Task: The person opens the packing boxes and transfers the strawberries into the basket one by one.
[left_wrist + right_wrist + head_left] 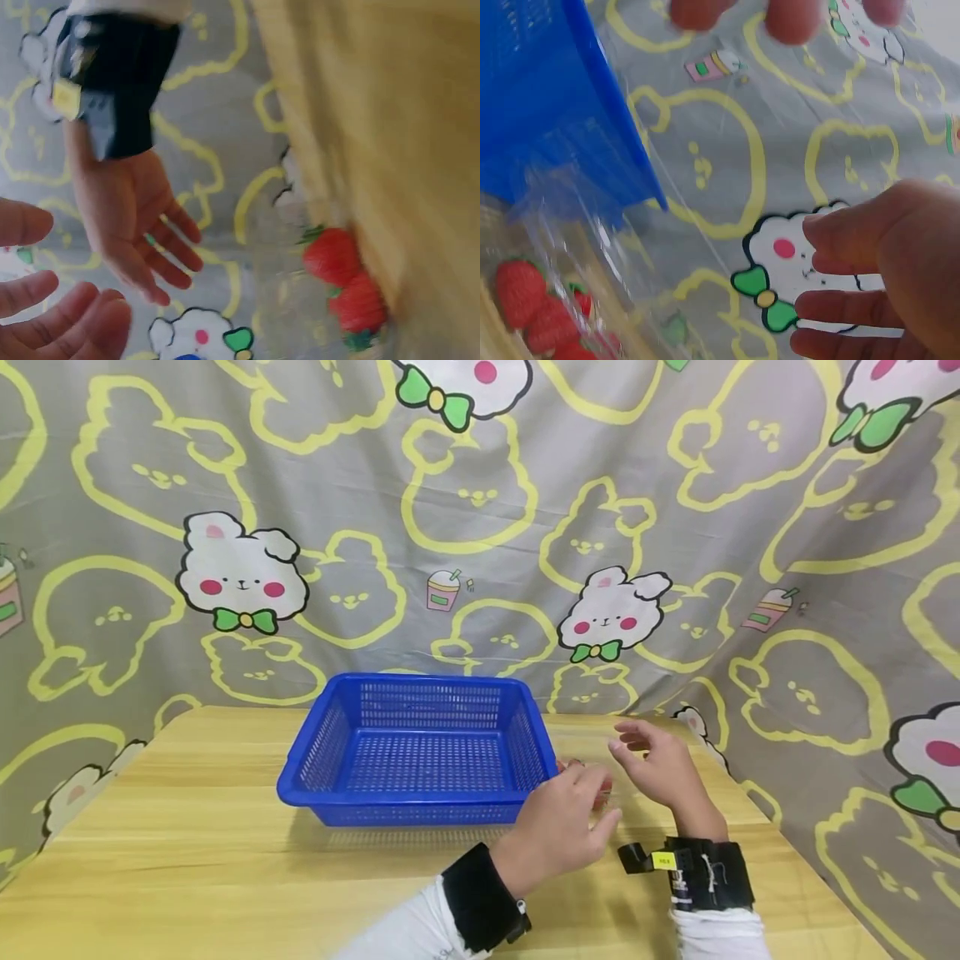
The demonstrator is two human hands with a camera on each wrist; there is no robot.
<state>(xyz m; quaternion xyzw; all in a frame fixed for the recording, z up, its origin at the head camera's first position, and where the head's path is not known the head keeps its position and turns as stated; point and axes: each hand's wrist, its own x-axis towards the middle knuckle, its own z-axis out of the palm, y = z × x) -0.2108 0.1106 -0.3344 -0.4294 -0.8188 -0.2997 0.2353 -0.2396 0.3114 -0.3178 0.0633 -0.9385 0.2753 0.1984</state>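
Note:
Several red strawberries (551,322) with green leaves lie in a clear plastic container (577,225) on the table, just right of the blue basket. In the head view my left hand hides most of them. That left hand (557,820) hovers by the basket's front right corner, fingers loosely bent and holding nothing. My right hand (662,768) is raised to the right of the container, its relaxed fingers pointing left, also holding nothing. The left wrist view shows both hands apart from the strawberries (334,256).
A blue plastic basket (420,797) with slotted walls stands on the wooden table (187,877), nothing inside it. Behind and beside the table hangs a grey cloth (510,468) with rabbit prints. Each wrist wears a black strap.

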